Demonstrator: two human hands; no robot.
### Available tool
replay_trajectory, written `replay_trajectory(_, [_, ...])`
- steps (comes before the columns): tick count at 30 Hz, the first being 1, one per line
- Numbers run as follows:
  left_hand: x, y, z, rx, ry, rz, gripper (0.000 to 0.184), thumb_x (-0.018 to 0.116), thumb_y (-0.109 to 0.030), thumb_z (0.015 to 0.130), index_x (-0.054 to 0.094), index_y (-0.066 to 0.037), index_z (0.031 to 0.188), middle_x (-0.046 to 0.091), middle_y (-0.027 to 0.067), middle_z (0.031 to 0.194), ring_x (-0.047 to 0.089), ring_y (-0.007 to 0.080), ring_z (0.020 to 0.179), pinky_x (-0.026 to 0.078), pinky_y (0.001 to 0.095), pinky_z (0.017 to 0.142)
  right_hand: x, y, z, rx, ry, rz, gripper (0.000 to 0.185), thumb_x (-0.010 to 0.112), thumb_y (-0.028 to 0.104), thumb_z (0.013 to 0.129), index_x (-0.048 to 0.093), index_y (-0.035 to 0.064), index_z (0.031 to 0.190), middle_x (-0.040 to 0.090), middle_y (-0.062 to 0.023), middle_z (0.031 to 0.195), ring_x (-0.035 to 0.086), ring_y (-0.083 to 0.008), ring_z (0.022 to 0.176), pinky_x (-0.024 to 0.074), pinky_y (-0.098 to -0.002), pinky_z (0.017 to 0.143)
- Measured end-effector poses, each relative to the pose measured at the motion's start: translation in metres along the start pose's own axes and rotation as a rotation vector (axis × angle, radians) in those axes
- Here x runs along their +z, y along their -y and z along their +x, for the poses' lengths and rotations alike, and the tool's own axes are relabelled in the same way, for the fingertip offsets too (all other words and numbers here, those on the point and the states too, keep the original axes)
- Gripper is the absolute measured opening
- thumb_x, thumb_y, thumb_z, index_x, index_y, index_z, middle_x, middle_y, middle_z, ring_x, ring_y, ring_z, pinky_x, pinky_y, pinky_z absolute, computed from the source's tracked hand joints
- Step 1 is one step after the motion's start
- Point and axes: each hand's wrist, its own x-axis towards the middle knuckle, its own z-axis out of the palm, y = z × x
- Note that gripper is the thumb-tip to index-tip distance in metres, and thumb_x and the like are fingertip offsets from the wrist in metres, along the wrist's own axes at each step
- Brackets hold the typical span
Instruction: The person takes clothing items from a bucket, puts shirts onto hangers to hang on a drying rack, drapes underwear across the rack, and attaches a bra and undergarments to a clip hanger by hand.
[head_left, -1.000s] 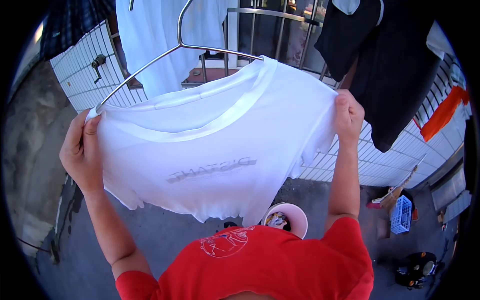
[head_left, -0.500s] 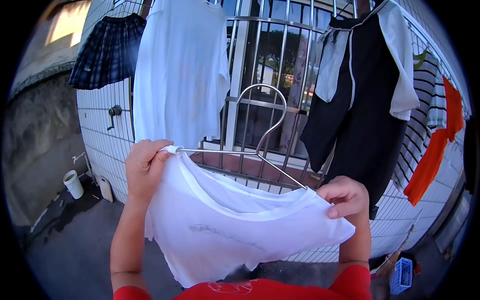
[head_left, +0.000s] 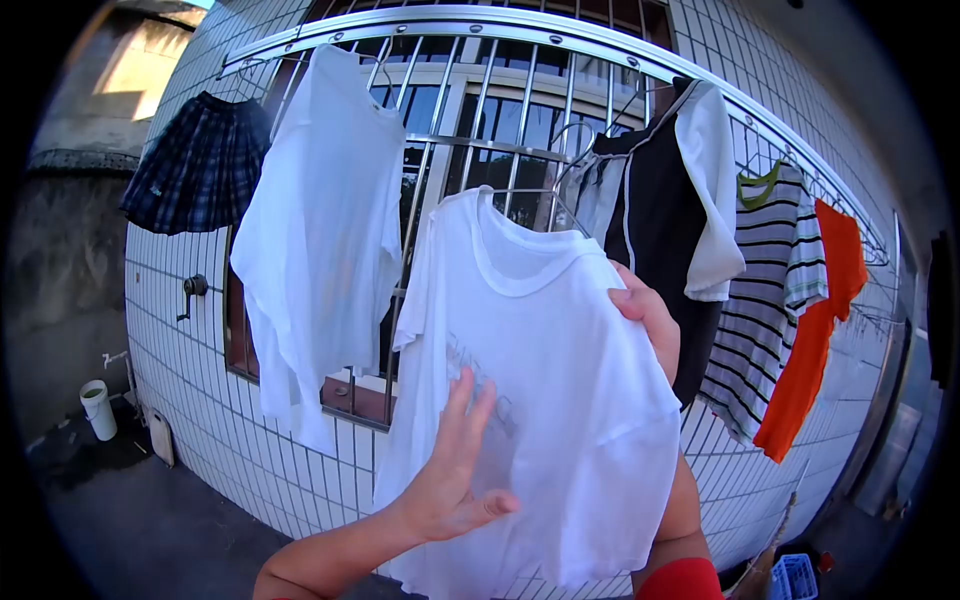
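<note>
A white T-shirt (head_left: 560,370) with faint grey lettering hangs upright on a metal hanger (head_left: 570,208), whose hook shows above the collar. My left hand (head_left: 460,470) is open against the front of the shirt, low on its left half, with the fingers apart and the thumb pointing right. At the right shoulder of the shirt, my right hand (head_left: 648,310) is closed on the fabric; part of that hand and forearm is hidden behind the shirt.
A metal rail (head_left: 480,20) crosses above a barred window. From it hang a plaid skirt (head_left: 200,165), white top (head_left: 330,220), black garment (head_left: 655,220), striped shirt (head_left: 765,290) and orange garment (head_left: 815,340). A white bucket (head_left: 98,412) and blue crate (head_left: 793,578) stand below.
The view has tilted up to the rail. The shirt on its hanger has been raised and now hangs upright. My left hand has let go of its shoulder and moved down to its front.
</note>
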Motion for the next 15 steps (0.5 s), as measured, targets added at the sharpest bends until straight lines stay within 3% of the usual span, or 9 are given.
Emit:
replay_trajectory(1, [0.01, -0.004, -0.005, 0.003, -0.005, 0.003, 0.103, 0.056, -0.061, 0.081, 0.004, 0.001, 0.144, -0.003, 0.0312, 0.147, 0.0, 0.0473, 0.137, 0.008, 0.0508, 0.11, 0.009, -0.003, 0.012, -0.038, -0.009, 0.073, 0.034, 0.046, 0.015, 0.077, 0.055, -0.0045, 0.104, 0.061, -0.0087, 0.085, 0.058, -0.013, 0.068, 0.0469, -0.0229, 0.066])
replay_trajectory(3, [0.022, -0.011, -0.01, -0.026, 0.046, -0.197, 0.113, 0.057, -0.066, 0.076, -0.004, 0.002, 0.143, -0.004, 0.0324, 0.146, -0.001, 0.0501, 0.135, 0.009, 0.0508, 0.11, 0.021, -0.004, 0.041, -0.176, 0.117, -0.156, 0.03, 0.048, 0.013, 0.078, 0.056, -0.0036, 0.102, 0.059, -0.0057, 0.08, 0.055, -0.0114, 0.064, 0.0442, -0.0225, 0.061])
replay_trajectory(5, [0.018, -0.008, 0.009, -0.087, 0.059, -0.166, 0.115, 0.063, -0.059, 0.076, -0.009, 0.002, 0.142, -0.005, 0.033, 0.146, -0.001, 0.0501, 0.135, 0.011, 0.0497, 0.11, 0.046, -0.009, 0.075, -0.207, 0.168, -0.208, 0.022, 0.052, 0.011, 0.076, 0.057, -0.0023, 0.093, 0.056, -0.0027, 0.073, 0.051, -0.0097, 0.06, 0.0406, -0.0233, 0.056])
replay_trajectory(7, [0.01, 0.011, 0.038, -0.136, -0.324, 0.109, 0.091, 0.062, -0.035, 0.084, 0.004, 0.004, 0.142, 0.012, 0.0334, 0.144, 0.017, 0.0458, 0.134, 0.024, 0.0457, 0.107, 0.067, -0.02, 0.119, -0.324, 0.171, -0.249, 0.016, 0.055, 0.012, 0.074, 0.057, -0.0016, 0.083, 0.054, -0.0027, 0.069, 0.051, -0.0113, 0.059, 0.0394, -0.0241, 0.054])
replay_trajectory(9, [-0.02, 0.033, 0.071, -0.132, -0.378, 0.009, 0.065, 0.051, -0.01, 0.085, 0.019, 0.004, 0.14, 0.036, 0.0305, 0.134, 0.039, 0.0399, 0.125, 0.035, 0.0423, 0.099, 0.101, -0.02, 0.149, -0.287, 0.053, -0.203, 0.015, 0.057, 0.013, 0.072, 0.055, -0.0014, 0.074, 0.052, -0.0034, 0.066, 0.05, -0.0137, 0.057, 0.0387, -0.0256, 0.052])
replay_trajectory(11, [-0.051, 0.046, 0.097, -0.21, -0.492, -0.025, 0.054, 0.042, -0.001, 0.086, 0.029, 0.001, 0.138, 0.053, 0.0258, 0.118, 0.056, 0.0338, 0.105, 0.042, 0.0381, 0.091, 0.113, -0.031, 0.208, -0.25, 0.152, -0.118, 0.011, 0.059, 0.012, 0.071, 0.057, 0.0012, 0.071, 0.052, -0.0049, 0.064, 0.05, -0.0162, 0.056, 0.0394, -0.0317, 0.053])
replay_trajectory(13, [-0.079, 0.054, 0.121, -0.297, -0.583, -0.168, 0.053, 0.041, -0.001, 0.084, 0.033, -0.003, 0.137, 0.056, 0.022, 0.11, 0.058, 0.0283, 0.093, 0.045, 0.0352, 0.084, 0.126, -0.029, 0.237, -0.256, 0.131, -0.164, 0.011, 0.059, 0.012, 0.072, 0.057, 0.0009, 0.071, 0.052, -0.005, 0.063, 0.049, -0.0162, 0.054, 0.039, -0.0312, 0.051])
replay_trajectory(15, [-0.1, 0.074, 0.142, -0.258, -0.636, -0.154, 0.051, 0.04, -0.001, 0.084, 0.036, -0.004, 0.134, 0.057, 0.02, 0.106, 0.058, 0.0257, 0.088, 0.045, 0.0339, 0.08, 0.136, -0.033, 0.259, -0.251, 0.113, -0.218, 0.012, 0.059, 0.012, 0.072, 0.057, 0.0005, 0.07, 0.052, -0.0052, 0.062, 0.048, -0.0161, 0.052, 0.0386, -0.0307, 0.049])
